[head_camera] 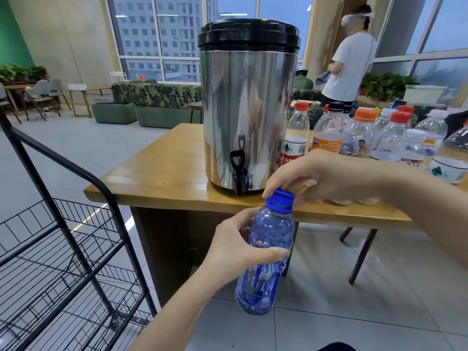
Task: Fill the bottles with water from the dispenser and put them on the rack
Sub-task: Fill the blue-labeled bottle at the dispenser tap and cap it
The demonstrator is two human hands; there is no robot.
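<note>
A blue plastic bottle (263, 269) hangs in front of the table edge, tilted slightly. My left hand (235, 247) grips its middle. My right hand (314, 176) pinches the blue cap (281, 200) on top of it. The steel water dispenser (247, 107) with a black lid stands on the wooden table (157, 173), its black tap (238, 171) just above and left of the cap. Several clear bottles (367, 138) with red, orange, black and white caps stand to the right of the dispenser. The black wire rack (63, 249) is at the lower left.
A person in a white shirt (352, 57) stands behind the table at the back right. Sofas, chairs and small tables fill the far left of the room. Tiled floor lies under and in front of the table.
</note>
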